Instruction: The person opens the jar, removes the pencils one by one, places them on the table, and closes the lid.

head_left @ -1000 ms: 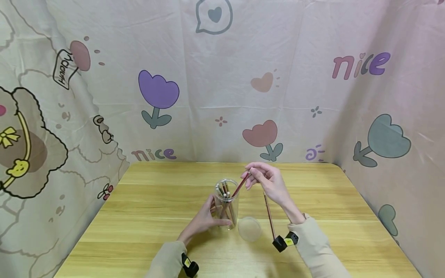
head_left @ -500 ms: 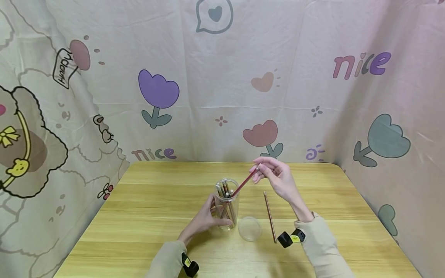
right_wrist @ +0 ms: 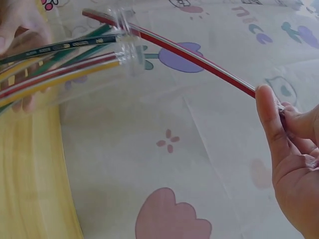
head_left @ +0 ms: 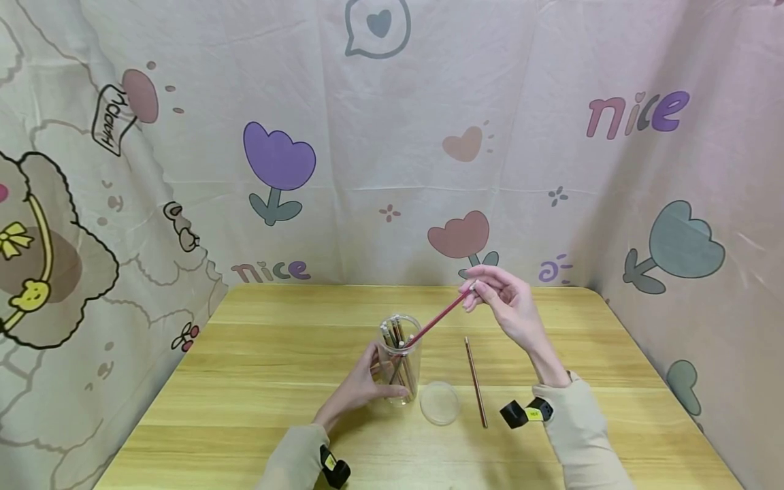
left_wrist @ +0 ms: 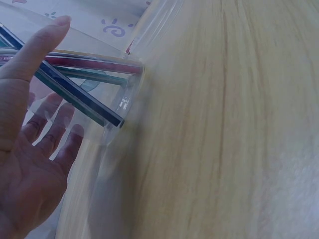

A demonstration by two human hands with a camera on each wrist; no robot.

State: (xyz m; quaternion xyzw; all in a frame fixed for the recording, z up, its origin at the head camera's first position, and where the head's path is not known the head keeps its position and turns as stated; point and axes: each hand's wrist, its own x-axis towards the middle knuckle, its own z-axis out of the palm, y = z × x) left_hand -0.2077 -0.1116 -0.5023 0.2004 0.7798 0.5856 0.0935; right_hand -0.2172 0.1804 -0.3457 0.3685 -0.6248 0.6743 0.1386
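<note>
A clear jar stands upright on the table with several pencils inside, in green, dark, red and yellow. My left hand grips the jar low on its left side, thumb across the front and fingers behind, as the left wrist view also shows. Between thumb and fingertips, my right hand pinches a red pencil by its upper end. This pencil slants down to the left, its lower end still within the jar's mouth in the right wrist view, where its striped side shows.
A round clear lid lies flat just right of the jar. Further right, a single reddish-brown pencil rests on the wooden table. A printed cloth hangs behind and at both sides.
My right hand has moved up and to the right, drawing the red pencil further out of the jar. The left hand and the jar have stayed in place.
</note>
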